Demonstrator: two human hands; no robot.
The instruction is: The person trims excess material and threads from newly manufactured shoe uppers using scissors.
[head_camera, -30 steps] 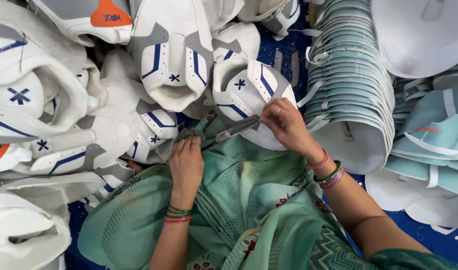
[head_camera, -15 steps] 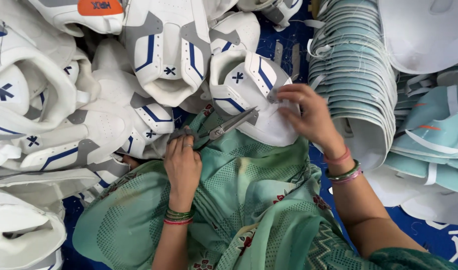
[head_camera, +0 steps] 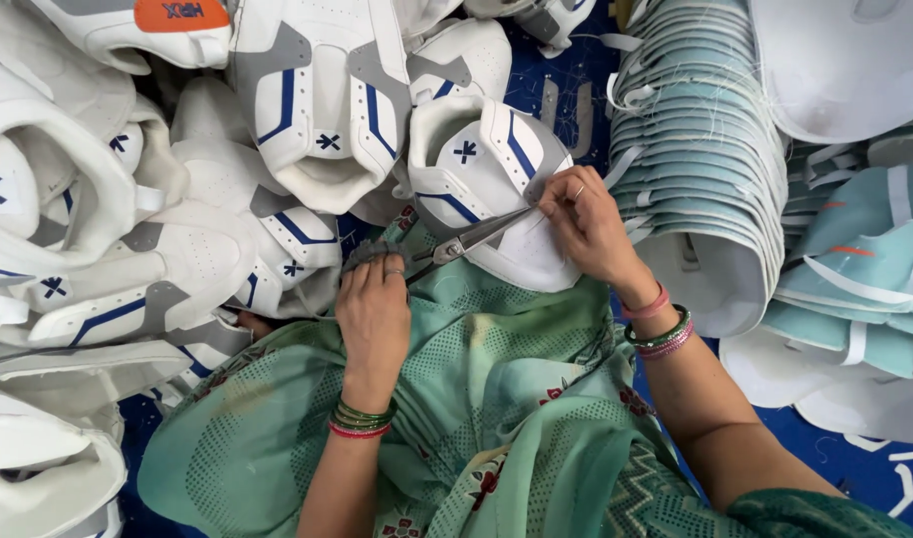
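Both forearms reach up from the lap, bangles on each wrist. Left hand [head_camera: 374, 317] is knuckles-up, fingers curled shut in a grip. Right hand [head_camera: 588, 227] sits further forward and off to the side, fingertips pinched together, palm down.

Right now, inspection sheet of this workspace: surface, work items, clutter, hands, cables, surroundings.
Surface: blue floor covering, mostly buried; the person's green patterned cloth over the lap.
Work items: white shoe upper with navy stripes and cross mark on the lap; metal scissors, blades pointing at it.
Clutter: heap of similar white uppers on the left; stack of pale teal curved pieces on the right; loose white threads.
Hands: left hand on the scissors' handles; right hand pinching the upper's edge at the blade tips.
Cables: nothing seen.
Surroundings: large white pieces at upper right.
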